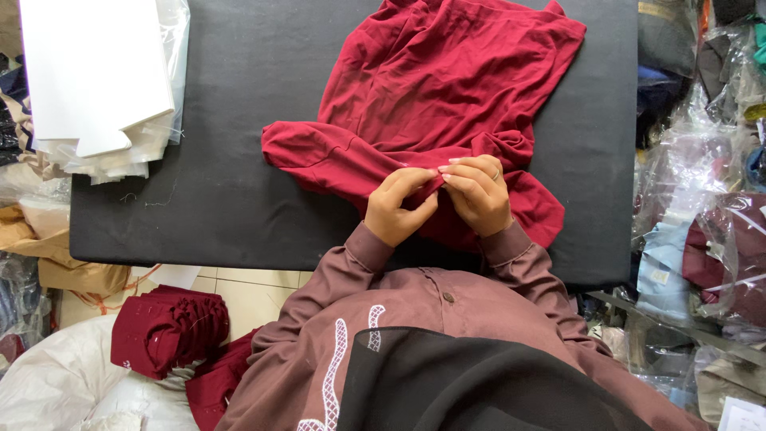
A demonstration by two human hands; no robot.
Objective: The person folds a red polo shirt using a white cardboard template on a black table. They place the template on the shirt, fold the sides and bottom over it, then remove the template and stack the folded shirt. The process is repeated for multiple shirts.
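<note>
Left hand: I see my left hand (pixel 396 206) pinching a fold of the dark red crumpled fabric garment (pixel 435 96).
Right hand: my right hand (pixel 479 191) pinches the same fold — fingertips meeting the left's.
Garment: spread over the black flat padded table (pixel 223 160), near its front edge.
Table's far left corner: a stack of white folded sheets (pixel 96 80).
Floor, lower left: a bundle of dark red folded cloth (pixel 167 329).
</note>
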